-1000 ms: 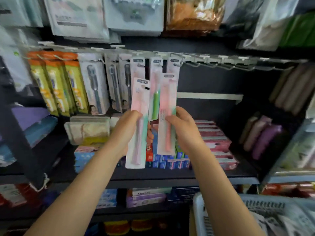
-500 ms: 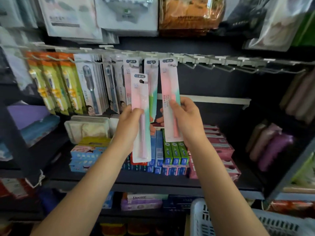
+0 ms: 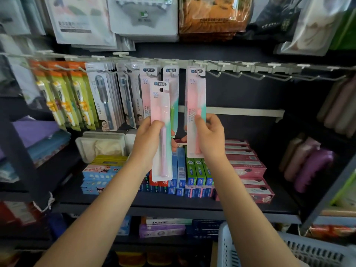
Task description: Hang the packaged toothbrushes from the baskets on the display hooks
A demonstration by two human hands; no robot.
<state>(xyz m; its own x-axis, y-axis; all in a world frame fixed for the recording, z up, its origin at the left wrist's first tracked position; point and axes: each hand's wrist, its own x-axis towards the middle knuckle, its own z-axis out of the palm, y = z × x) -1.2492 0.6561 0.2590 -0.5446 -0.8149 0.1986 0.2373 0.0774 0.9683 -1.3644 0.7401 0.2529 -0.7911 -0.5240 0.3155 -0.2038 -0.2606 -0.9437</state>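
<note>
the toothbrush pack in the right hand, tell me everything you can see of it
The toothbrush pack is a long, narrow card, pink fading to mint green along its right edge, with a blue logo at the top and "SS" printed below it. A pink toothbrush shows through what looks like a clear plastic front. It stands upright, its top at a display hook on the rail; whether it is fully hung is unclear. The right hand grips its lower half, thumb across the front.

The left hand [image 3: 149,139] covers its pink toothbrush pack [image 3: 161,132] mid-card, fingertips hidden behind. Below the right hand [image 3: 210,135], the white basket [image 3: 269,249] runs off frame. Whether the right pack [image 3: 195,112] sits on its hook [image 3: 198,74] is unclear.
</note>
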